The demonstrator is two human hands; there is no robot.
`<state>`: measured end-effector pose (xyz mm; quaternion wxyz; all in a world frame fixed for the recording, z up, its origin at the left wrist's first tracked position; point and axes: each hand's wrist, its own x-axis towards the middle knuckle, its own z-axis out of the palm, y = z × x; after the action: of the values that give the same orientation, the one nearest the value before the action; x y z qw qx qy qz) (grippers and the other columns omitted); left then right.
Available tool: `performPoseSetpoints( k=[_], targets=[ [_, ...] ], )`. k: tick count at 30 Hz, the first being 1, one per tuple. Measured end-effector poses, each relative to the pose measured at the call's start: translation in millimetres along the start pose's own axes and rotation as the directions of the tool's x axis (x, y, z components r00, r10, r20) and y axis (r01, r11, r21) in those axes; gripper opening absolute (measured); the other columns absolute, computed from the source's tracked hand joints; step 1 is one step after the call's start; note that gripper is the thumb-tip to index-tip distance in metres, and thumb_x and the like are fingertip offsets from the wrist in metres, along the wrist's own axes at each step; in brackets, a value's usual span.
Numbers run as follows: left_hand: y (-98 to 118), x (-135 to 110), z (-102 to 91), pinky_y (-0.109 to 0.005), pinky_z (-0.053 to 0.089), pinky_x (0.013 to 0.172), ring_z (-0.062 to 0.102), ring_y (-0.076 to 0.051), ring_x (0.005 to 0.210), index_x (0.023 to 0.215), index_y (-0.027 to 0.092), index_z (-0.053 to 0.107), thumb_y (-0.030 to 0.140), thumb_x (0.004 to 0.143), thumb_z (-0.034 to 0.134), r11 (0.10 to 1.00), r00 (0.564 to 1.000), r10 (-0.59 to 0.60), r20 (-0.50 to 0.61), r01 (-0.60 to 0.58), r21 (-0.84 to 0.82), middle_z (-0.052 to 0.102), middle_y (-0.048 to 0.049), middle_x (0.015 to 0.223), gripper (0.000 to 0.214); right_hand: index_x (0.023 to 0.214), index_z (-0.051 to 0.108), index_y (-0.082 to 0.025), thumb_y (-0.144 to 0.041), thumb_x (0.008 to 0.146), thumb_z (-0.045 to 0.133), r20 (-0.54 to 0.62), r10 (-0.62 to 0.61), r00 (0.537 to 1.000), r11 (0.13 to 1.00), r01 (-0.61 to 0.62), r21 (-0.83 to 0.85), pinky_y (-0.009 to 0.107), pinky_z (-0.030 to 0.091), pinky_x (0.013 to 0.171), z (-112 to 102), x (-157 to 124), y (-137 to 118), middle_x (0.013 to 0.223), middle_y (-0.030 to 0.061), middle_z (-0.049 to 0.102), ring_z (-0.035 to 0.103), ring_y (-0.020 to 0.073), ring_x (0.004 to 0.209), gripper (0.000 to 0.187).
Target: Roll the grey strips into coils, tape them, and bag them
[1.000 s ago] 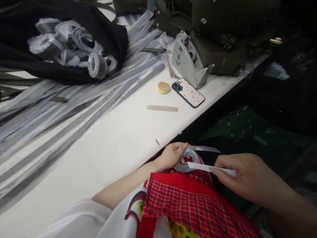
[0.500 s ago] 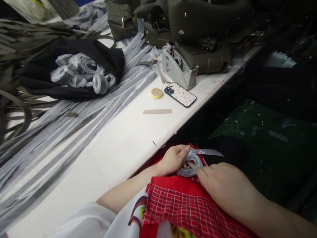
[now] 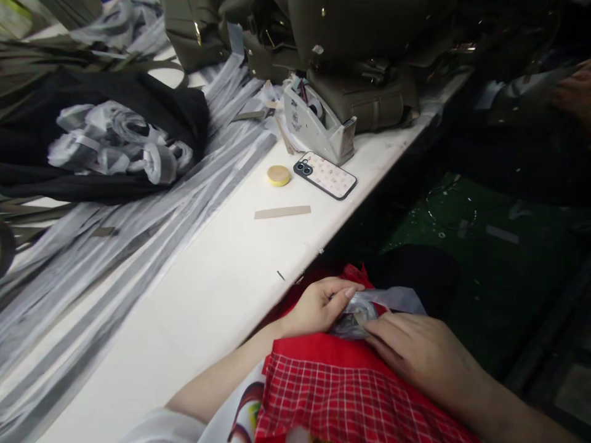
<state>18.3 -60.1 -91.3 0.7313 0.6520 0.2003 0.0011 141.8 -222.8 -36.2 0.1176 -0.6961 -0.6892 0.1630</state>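
Over my lap, at the table's edge, my left hand [image 3: 324, 301] grips the far left side of a coil of greyish, see-through strip [image 3: 362, 307]. The thumb presses on top of the coil. My right hand [image 3: 410, 341] is closed at the coil's near right side, fingertips against it; a small beige piece shows in the coil's centre. A loose end of the strip [image 3: 406, 299] sticks out to the right above my right hand. Under the coil is a red checked apron [image 3: 351, 381]. The fingers beneath the coil are hidden.
On the white table [image 3: 184, 320] lie a beige strip [image 3: 282, 212], a yellow round tin [image 3: 278, 175], a phone [image 3: 325, 175] and a tape dispenser [image 3: 318, 123]. Long grey strips [image 3: 138, 258] and a black bag [image 3: 28, 141] with coils [image 3: 120, 141] are left. Dark bags [image 3: 369, 37] stand behind.
My right hand has moved slightly around the coil, and its fingers now cover more of it. The loose strip end looks wider and turned. The view has shifted a little to the right.
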Motion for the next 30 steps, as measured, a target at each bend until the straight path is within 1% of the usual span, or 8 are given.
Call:
performPoseSetpoints(
  k=[6, 10, 14, 18, 21, 24, 27, 30],
  targets=[
    [0, 2, -7.2, -0.029, 0.048, 0.088, 0.063, -0.017, 0.094, 0.111, 0.015, 0.07, 0.037, 0.098, 0.043, 0.986, 0.989, 0.129, 0.077, -0.136, 0.096, 0.069, -0.0096, 0.102, 0.037, 0.097, 0.071, -0.019, -0.022, 0.103, 0.034, -0.164, -0.022, 0.986, 0.999, 0.014, -0.05, 0.031, 0.042, 0.061, -1, -6, -6, 0.082, 0.004, 0.074, 0.064, 0.0163, 0.066, 0.038],
    [-4, 2, -7.5, -0.03, 0.049, 0.088, 0.063, -0.018, 0.095, 0.111, 0.014, 0.069, 0.03, 0.098, 0.042, 0.961, 0.975, 0.209, 0.08, -0.22, 0.168, 0.07, -0.0102, 0.102, 0.034, 0.098, 0.072, -0.015, -0.017, 0.099, 0.041, -0.301, -0.075, 0.951, 0.995, 0.054, -0.078, 0.033, 0.046, 0.071, 1, 4, -7, 0.087, 0.0072, 0.075, 0.065, 0.0192, 0.074, 0.031],
    [1, -1, -6.7, -0.033, 0.048, 0.092, 0.062, -0.02, 0.101, 0.114, 0.014, 0.066, 0.026, 0.095, 0.044, 0.907, 0.925, 0.331, 0.186, -0.366, 0.209, 0.068, -0.0114, 0.108, 0.032, 0.09, 0.071, -0.016, -0.015, 0.095, 0.051, -0.335, 0.078, 0.939, 0.996, -0.059, 0.065, 0.035, 0.047, 0.076, 4, 16, -4, 0.084, 0.0063, 0.073, 0.064, 0.0202, 0.077, 0.021],
    [4, -3, -3.4, -0.028, 0.05, 0.084, 0.064, -0.018, 0.09, 0.1, 0.013, 0.069, 0.028, 0.092, 0.053, 0.9, 0.923, 0.334, 0.189, -0.372, 0.229, 0.069, -0.0099, 0.098, 0.024, 0.076, 0.066, -0.02, -0.023, 0.091, 0.059, -0.232, 0.335, 0.913, 0.891, -0.228, 0.393, 0.029, 0.046, 0.064, 8, 25, 6, 0.072, 0.0009, 0.065, 0.06, 0.0159, 0.068, 0.017],
    [0, -4, -2.0, -0.026, 0.05, 0.08, 0.064, -0.017, 0.086, 0.091, 0.012, 0.07, 0.026, 0.095, 0.048, 0.894, 0.926, 0.343, 0.155, -0.373, 0.249, 0.069, -0.0102, 0.092, 0.027, 0.083, 0.063, -0.021, -0.029, 0.094, 0.055, -0.106, 0.46, 0.881, 0.782, -0.346, 0.519, 0.029, 0.047, 0.067, 7, 23, 16, 0.079, 0.0015, 0.065, 0.062, 0.016, 0.072, 0.016],
    [-3, -3, -3.1, -0.028, 0.05, 0.083, 0.065, -0.018, 0.092, 0.1, 0.012, 0.07, 0.026, 0.095, 0.046, 0.892, 0.926, 0.343, 0.156, -0.374, 0.256, 0.069, -0.0118, 0.099, 0.028, 0.096, 0.063, -0.023, -0.031, 0.099, 0.042, 0.052, 0.485, 0.873, 0.744, -0.443, 0.5, 0.03, 0.047, 0.073, 2, 15, 24, 0.092, 0.0034, 0.069, 0.064, 0.0181, 0.082, 0.023],
    [-3, -3, -4.6, -0.027, 0.05, 0.084, 0.065, -0.018, 0.093, 0.101, 0.011, 0.07, 0.026, 0.095, 0.047, 0.899, 0.929, 0.341, 0.145, -0.367, 0.24, 0.069, -0.0119, 0.1, 0.028, 0.093, 0.064, -0.024, -0.033, 0.099, 0.041, 0.189, 0.448, 0.874, 0.737, -0.481, 0.475, 0.03, 0.047, 0.072, 4, 6, 27, 0.09, 0.0025, 0.072, 0.066, 0.0188, 0.082, 0.025],
    [-1, -2, -4.6, -0.026, 0.05, 0.082, 0.065, -0.017, 0.09, 0.097, 0.011, 0.071, 0.026, 0.096, 0.046, 0.913, 0.937, 0.326, 0.124, -0.346, 0.216, 0.07, -0.0115, 0.097, 0.029, 0.092, 0.064, -0.024, -0.035, 0.098, 0.041, 0.237, 0.443, 0.865, 0.727, -0.501, 0.469, 0.029, 0.046, 0.068, 17, 0, 26, 0.084, 0.0016, 0.072, 0.067, 0.0184, 0.076, 0.026]
  ],
)
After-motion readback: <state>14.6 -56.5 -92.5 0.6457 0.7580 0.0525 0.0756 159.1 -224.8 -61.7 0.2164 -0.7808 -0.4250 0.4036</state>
